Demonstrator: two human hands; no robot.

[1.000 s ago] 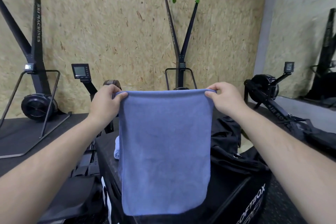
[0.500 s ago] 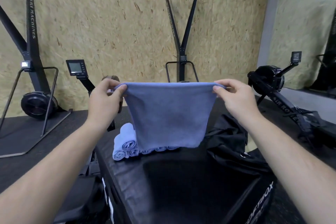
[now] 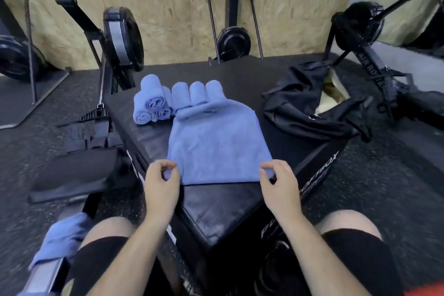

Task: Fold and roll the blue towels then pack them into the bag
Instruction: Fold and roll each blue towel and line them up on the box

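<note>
A blue towel (image 3: 217, 144) lies flat on the black padded box (image 3: 221, 209), its far edge reaching the rolled towels. My left hand (image 3: 162, 182) pinches its near left corner. My right hand (image 3: 278, 181) pinches its near right corner. Several rolled blue towels (image 3: 165, 98) sit stacked and side by side at the box's far left. The black bag (image 3: 310, 106) rests open on the box's right side, pale lining showing inside.
Another loose blue towel (image 3: 61, 238) lies by my left knee on a rower rail. Rowing machines (image 3: 120, 38) and ski machines (image 3: 234, 38) stand around the box against the wooden wall. My knees flank the box's near corner.
The towel, held up in the air by its top corners, has come down flat onto the box. Both hands dropped toward me with it, and the view tilted downward.
</note>
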